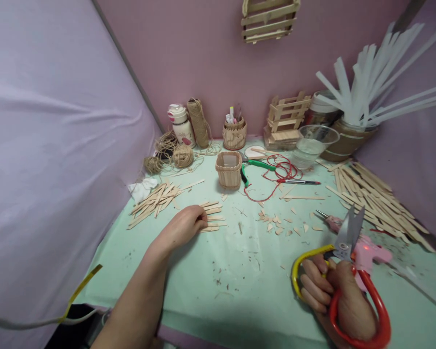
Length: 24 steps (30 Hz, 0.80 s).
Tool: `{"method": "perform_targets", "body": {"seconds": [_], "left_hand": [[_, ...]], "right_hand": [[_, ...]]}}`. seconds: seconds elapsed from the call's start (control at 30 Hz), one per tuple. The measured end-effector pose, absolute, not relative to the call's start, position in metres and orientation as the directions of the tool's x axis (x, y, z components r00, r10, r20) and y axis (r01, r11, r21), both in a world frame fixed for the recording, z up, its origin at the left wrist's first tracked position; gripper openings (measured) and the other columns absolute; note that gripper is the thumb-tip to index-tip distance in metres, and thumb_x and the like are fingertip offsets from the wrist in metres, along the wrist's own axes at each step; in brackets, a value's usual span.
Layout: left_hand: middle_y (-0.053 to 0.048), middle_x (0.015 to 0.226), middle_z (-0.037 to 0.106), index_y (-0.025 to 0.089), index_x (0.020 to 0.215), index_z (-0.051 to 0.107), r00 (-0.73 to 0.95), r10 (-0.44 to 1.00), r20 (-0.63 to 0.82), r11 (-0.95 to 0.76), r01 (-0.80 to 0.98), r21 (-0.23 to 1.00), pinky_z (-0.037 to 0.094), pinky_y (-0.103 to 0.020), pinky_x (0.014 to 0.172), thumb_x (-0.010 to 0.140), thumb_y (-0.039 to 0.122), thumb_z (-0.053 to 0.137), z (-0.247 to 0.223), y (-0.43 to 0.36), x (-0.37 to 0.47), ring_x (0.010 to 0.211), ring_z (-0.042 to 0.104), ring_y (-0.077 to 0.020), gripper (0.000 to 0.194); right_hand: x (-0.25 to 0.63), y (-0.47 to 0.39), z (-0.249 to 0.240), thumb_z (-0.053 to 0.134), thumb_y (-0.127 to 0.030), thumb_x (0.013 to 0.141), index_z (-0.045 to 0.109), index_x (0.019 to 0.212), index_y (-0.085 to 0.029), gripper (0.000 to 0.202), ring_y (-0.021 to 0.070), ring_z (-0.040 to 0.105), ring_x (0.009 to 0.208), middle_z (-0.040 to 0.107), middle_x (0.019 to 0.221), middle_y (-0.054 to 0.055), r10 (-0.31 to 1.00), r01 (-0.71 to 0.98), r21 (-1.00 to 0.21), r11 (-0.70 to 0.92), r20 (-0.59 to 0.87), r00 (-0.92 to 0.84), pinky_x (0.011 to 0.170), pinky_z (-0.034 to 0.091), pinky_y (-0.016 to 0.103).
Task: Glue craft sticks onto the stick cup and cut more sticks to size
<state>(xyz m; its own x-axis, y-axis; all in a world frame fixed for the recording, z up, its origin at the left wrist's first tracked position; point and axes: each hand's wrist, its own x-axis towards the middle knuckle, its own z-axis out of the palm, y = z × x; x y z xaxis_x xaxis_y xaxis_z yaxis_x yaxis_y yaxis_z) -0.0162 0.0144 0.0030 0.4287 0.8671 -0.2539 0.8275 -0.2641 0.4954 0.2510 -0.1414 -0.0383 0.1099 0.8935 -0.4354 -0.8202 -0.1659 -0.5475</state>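
My left hand [187, 224] rests low over a small row of wooden craft sticks [214, 211] on the table. Its fingers are curled down onto the sticks, and their tips are partly hidden behind the hand. In my right hand [318, 283] is a pair of scissors [344, 237] with one yellow and one red handle. The fingers go through the handles, and the blades point away from me, slightly parted, with nothing between them. Just beyond the left hand stands a small square basket [229, 170] made of sticks. Small cut-off stick ends [276, 220] lie scattered between the hands.
A pink glue gun [372, 254] lies beside the scissors. Stick piles lie at left [156, 201] and right [374, 198]. Green-handled pliers [261, 165], red cord [285, 167], a clear cup [310, 148], twine balls [183, 156] and a bottle [181, 127] stand farther back.
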Motion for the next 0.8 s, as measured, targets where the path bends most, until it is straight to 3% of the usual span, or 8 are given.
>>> {"method": "perform_targets", "body": {"seconds": [0.23, 0.5, 0.7, 0.8], "left_hand": [[-0.003, 0.081, 0.061, 0.020, 0.073, 0.059, 0.465, 0.862, -0.201, -0.325, 0.812, 0.486, 0.039, -0.029, 0.067, 0.075, 0.018, 0.052, 0.001, 0.015, -0.018, 0.077, 0.053, -0.0183, 0.008], [-0.004, 0.081, 0.059, 0.020, 0.071, 0.055, 0.460, 0.873, -0.163, -0.333, 0.807, 0.488, 0.040, -0.030, 0.068, 0.077, 0.015, 0.047, -0.002, 0.013, -0.019, 0.077, 0.052, -0.0190, 0.011], [0.000, 0.073, 0.059, 0.021, 0.079, 0.052, 0.356, 0.925, -0.137, -0.237, 0.818, 0.524, 0.037, -0.028, 0.060, 0.084, 0.021, 0.042, -0.002, 0.014, -0.020, 0.068, 0.051, -0.0165, 0.011], [0.000, 0.079, 0.063, 0.022, 0.085, 0.056, 0.310, 0.949, -0.057, -0.230, 0.803, 0.549, 0.041, -0.028, 0.065, 0.085, 0.022, 0.042, -0.004, 0.017, -0.022, 0.073, 0.055, -0.0167, 0.014]], "right_hand": [[0.253, -0.145, -0.046, 0.059, -0.057, 0.082, 0.047, 0.064, -0.021, 0.042, 0.0053, 0.009, 0.044, 0.021, 0.055, -0.010, 0.902, -0.824, -0.540, -0.170, -0.422, 0.090, 0.034, 0.022, 0.015], [0.253, -0.144, -0.047, 0.061, -0.052, 0.082, 0.045, 0.061, -0.021, 0.041, 0.0051, 0.007, 0.044, 0.019, 0.055, -0.010, 0.905, -0.823, -0.544, -0.164, -0.415, 0.094, 0.033, 0.016, 0.015], [0.256, -0.145, -0.050, 0.057, -0.047, 0.086, 0.045, 0.062, -0.021, 0.038, 0.0060, 0.009, 0.044, 0.019, 0.055, -0.009, 0.914, -0.808, -0.562, -0.175, -0.398, 0.079, 0.034, 0.018, 0.017], [0.256, -0.145, -0.050, 0.058, -0.047, 0.085, 0.042, 0.059, -0.021, 0.040, 0.0061, 0.009, 0.044, 0.019, 0.055, -0.009, 0.911, -0.809, -0.560, -0.176, -0.405, 0.083, 0.034, 0.018, 0.017]]}}
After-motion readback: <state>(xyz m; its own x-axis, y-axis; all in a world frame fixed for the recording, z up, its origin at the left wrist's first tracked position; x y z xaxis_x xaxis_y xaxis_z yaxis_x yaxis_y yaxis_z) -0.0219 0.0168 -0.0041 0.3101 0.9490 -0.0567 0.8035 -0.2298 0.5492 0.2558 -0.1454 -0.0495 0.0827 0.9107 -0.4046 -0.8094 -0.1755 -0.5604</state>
